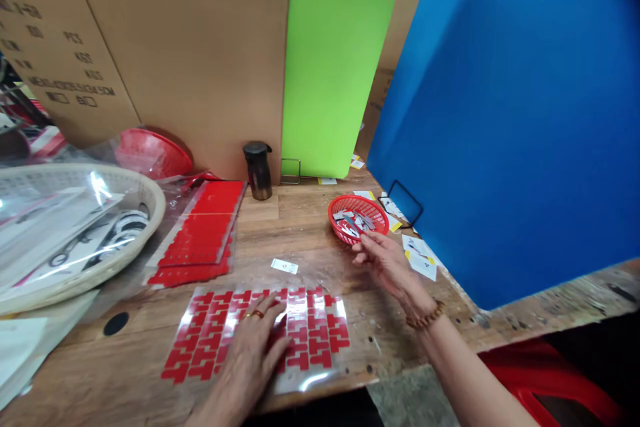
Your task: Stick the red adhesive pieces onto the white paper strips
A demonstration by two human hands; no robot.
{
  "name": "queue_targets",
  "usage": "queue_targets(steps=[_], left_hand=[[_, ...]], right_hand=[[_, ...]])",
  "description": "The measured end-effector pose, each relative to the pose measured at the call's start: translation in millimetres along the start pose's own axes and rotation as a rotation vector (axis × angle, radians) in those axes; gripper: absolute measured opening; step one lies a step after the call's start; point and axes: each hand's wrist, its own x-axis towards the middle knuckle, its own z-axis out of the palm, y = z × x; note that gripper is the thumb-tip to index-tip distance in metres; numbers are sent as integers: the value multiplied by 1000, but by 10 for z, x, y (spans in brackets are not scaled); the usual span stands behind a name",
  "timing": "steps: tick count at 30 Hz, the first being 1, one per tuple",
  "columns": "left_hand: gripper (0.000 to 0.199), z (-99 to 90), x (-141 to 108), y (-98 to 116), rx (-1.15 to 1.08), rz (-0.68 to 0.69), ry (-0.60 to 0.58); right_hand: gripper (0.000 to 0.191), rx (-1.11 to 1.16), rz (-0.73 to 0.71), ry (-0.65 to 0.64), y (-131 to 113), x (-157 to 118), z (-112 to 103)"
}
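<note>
Two hands: both bare and at work on a wooden table (320, 240), seen from above.
Sticker sheet: a clear glossy sheet (260, 337) covered with rows of red T-shaped stickers lay flat near the front edge of the table, just in front of the person.
Left hand: the left hand (253, 347) rested palm down on the sheet, fingers spread flat across the red shapes and holding nothing; a ring with a red stone sat on one finger.
Right hand: the right hand (383, 260) reached forward to the near rim of the small basket, fingers loosely curled with the fingertips close together; whether they pinched anything could not be told. A brown bead bracelet circled the wrist.
Small basket: a small round red basket (358, 217) stood beyond the sheet to the right, holding small grey and white pieces.
Loose label: one small white label (285, 266) lay on the table between the sheet and the basket.
Stack of sheets: more red sticker sheets (203, 233) lay piled left of centre.
Large basket: a wide cream basket (150, 197) at the far left held items in clear plastic bags.
Dark cup: a dark lidded cup (258, 170) stood at the back by a cardboard box (190, 47).
Panels: a green panel (335, 60) and a blue panel (510, 120) stood upright behind and to the right.
</note>
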Motion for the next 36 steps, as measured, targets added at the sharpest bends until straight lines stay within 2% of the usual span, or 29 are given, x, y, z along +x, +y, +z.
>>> queue_targets(steps=[2, 4, 8, 12, 15, 17, 23, 26, 28, 30, 32, 34, 36], left_hand=[[43, 159, -87, -123, 221, 116, 23], [48, 325, -163, -156, 372, 171, 19], [56, 569, -237, -22, 517, 189, 29], [59, 683, -244, 143, 554, 127, 106], [58, 665, -244, 214, 543, 87, 105], [58, 622, -241, 239, 525, 87, 78], [59, 575, -240, 237, 447, 84, 40], [53, 536, -236, 246, 291, 22, 46], [44, 436, -210, 288, 84, -78, 83], [39, 275, -151, 371, -198, -254, 140], [39, 94, -61, 484, -535, -486, 149], [45, -56, 45, 600, -899, -693, 103], [41, -143, 138, 691, -1165, -787, 40]], right_hand=[[54, -247, -68, 97, 80, 65, 11], [52, -521, -190, 135, 238, 75, 84], [28, -812, -368, -49, 519, 58, 359], [20, -861, -410, -196, 591, 90, 667], [10, -890, -420, -260, 598, 118, 830], [5, -907, -415, -271, 622, 145, 895], [14, -898, -367, -274, 737, 272, 974], [15, -853, -385, -308, 695, 218, 964], [14, -822, -416, -297, 618, 96, 916], [14, -789, -467, -265, 535, -79, 831], [15, -723, -569, -244, 483, -274, 728], [17, -665, -681, -243, 478, -458, 632], [18, -657, -749, -276, 513, -608, 556]])
